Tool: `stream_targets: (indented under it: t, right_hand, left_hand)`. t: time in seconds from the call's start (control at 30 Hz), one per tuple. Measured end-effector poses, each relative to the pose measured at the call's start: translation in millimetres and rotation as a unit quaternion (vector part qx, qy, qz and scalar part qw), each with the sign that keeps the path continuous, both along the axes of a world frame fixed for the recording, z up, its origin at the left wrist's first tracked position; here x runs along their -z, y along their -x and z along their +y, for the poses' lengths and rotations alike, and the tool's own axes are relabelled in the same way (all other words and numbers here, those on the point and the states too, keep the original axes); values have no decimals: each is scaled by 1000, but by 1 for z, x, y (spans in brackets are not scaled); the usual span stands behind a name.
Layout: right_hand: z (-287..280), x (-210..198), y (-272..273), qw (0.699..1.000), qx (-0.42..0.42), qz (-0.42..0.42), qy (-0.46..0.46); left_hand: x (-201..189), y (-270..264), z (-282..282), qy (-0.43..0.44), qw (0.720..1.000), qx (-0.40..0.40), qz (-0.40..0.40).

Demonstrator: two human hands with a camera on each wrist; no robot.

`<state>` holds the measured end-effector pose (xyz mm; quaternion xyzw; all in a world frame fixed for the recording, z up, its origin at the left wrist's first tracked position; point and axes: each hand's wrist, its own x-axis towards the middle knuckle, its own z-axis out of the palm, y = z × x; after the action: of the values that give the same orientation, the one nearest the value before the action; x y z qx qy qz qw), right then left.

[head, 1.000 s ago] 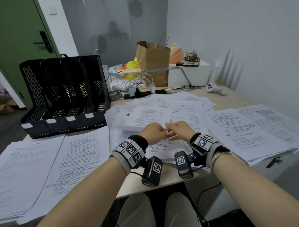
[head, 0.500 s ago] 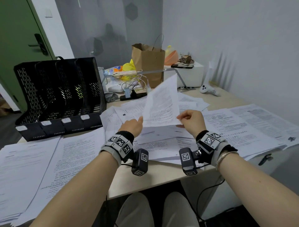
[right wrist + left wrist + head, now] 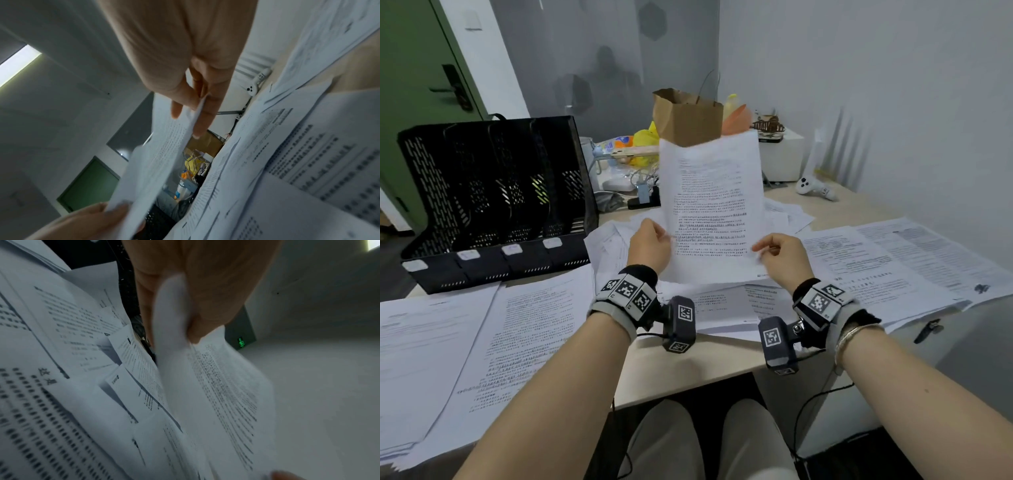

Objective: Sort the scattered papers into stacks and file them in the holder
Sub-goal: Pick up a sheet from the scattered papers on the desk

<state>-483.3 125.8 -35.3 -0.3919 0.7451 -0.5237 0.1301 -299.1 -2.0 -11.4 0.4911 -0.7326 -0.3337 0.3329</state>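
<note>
A printed white sheet [image 3: 714, 205] stands upright above the middle of the desk, held by both hands. My left hand [image 3: 649, 245] pinches its lower left edge, thumb over the paper [image 3: 174, 318]. My right hand [image 3: 779, 251] pinches the lower right edge between thumb and fingers [image 3: 205, 113], with the sheet [image 3: 164, 146] running away from them. More printed papers [image 3: 722, 301] lie scattered beneath the hands. Stacks of sheets lie at the left [image 3: 482, 342] and right [image 3: 876, 267]. The black mesh file holder [image 3: 493, 198] stands at the back left with dark slots.
A brown paper bag [image 3: 688, 116], cables and yellow items crowd the back of the desk. A white box [image 3: 780, 157] and a white controller [image 3: 815, 186] sit at the back right. A black clip [image 3: 928, 329] lies near the right front edge. My knees show under the desk.
Both hands took one sheet from the pile and raised it. It went from lying flat, to tilted, to upright and facing me. The head view shifted slightly.
</note>
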Motion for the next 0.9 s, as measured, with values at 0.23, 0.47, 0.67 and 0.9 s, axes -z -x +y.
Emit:
stream_targets:
  t: [0.23,0.47,0.67,0.9]
  right_hand:
    - [-9,16,-23,994,-60,-35,-86]
    - [-24,14,-62,988,-108,-71,-86]
    - [-41,5,-95,984,-151,-57,-76]
    - [-63,4,-129,982,-184,7,-37]
  left_hand:
    - [4,-17,36,72,996,-9,-53]
    - [2,-51,60,124,991,-42,-39]
    - [0,-92,50,88,992,-86,-3]
    - [6,-155,23,51,988,-147,14]
